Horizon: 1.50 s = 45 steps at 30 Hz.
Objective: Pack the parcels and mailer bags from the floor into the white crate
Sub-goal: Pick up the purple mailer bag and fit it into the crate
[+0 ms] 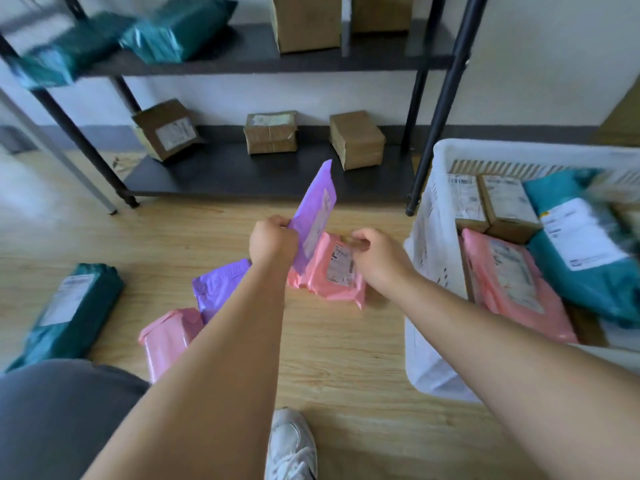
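The purple mailer bag (317, 209) stands nearly upright at mid-picture, one corner pointing to 12 o'clock and its label facing right. The left hand (273, 240) grips its lower left edge in a closed fist. At 4 o'clock of it, a pink mailer bag (329, 275) lies label-up on the wood floor (346, 358). The right hand (379, 256) is at that bag's far right edge with its fingers curled, but whether they actually pinch it cannot be told.

At 8 o'clock of the left hand, a second purple mailer (218, 289) lies on the floor, partly hidden by the left forearm. Farther along the same line lies a second pink mailer (169, 337). Well off at 9 o'clock lies a dark green mailer (69, 313) with a white label.

At 3 o'clock stands the white crate (519, 152). Inside it lie a packed pink mailer (512, 282), a teal mailer (581, 251) overlapping that one's right side, and two labelled cardboard boxes (509, 206) side by side at the far left corner.

At 12 o'clock is a black shelf rack (446, 98). Three brown parcels (272, 131) sit on its bottom shelf, and blurred green bags (176, 29) and taller cartons (304, 22) sit on the shelf above. A white sneaker (291, 445) shows at 6 o'clock and a grey trouser knee (59, 410) at 7 o'clock.
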Each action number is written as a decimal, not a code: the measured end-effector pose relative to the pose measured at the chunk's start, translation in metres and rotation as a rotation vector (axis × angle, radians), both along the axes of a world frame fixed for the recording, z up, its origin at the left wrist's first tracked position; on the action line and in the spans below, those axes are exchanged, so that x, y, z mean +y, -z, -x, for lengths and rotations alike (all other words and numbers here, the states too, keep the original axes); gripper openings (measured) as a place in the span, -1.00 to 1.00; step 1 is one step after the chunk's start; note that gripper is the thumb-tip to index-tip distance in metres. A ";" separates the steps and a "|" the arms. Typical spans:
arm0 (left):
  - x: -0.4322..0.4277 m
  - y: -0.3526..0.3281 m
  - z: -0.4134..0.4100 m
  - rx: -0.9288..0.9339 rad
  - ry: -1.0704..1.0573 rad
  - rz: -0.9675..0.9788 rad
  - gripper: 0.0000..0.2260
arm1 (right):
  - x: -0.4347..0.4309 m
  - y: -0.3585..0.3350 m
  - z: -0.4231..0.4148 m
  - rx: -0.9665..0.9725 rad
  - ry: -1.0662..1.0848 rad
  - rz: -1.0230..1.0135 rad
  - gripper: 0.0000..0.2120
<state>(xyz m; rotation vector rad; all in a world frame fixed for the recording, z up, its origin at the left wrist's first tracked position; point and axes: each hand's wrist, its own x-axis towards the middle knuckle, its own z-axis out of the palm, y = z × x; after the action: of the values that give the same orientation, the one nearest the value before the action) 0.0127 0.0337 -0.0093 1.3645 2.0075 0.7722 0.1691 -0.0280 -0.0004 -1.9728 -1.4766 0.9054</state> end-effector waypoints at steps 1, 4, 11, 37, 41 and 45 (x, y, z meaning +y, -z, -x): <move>-0.003 -0.013 -0.005 -0.062 0.016 -0.018 -0.74 | -0.005 -0.011 -0.007 0.005 -0.001 -0.028 -0.66; -0.013 -0.050 -0.024 -0.289 0.036 -0.090 -0.75 | -0.016 -0.040 -0.032 0.017 -0.004 -0.092 -0.63; -0.058 -0.096 -0.065 -0.744 0.184 -0.013 -0.69 | -0.048 -0.076 -0.101 0.086 0.078 -0.127 -0.58; -0.102 -0.115 -0.160 -1.374 0.536 0.301 -0.66 | -0.077 -0.080 -0.176 0.420 0.322 0.008 -0.56; -0.106 -0.105 -0.178 -1.240 0.469 0.301 -0.69 | -0.083 -0.075 -0.193 0.502 0.434 -0.061 -0.73; -0.094 -0.081 -0.188 -0.843 0.384 0.183 -0.69 | -0.091 -0.070 -0.208 0.355 0.528 -0.097 -0.82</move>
<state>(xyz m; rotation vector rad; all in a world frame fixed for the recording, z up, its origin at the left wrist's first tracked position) 0.2010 -0.0603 0.0715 1.0208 1.0900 0.7804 0.3775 -0.1193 0.0698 -1.8722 -0.7358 0.8645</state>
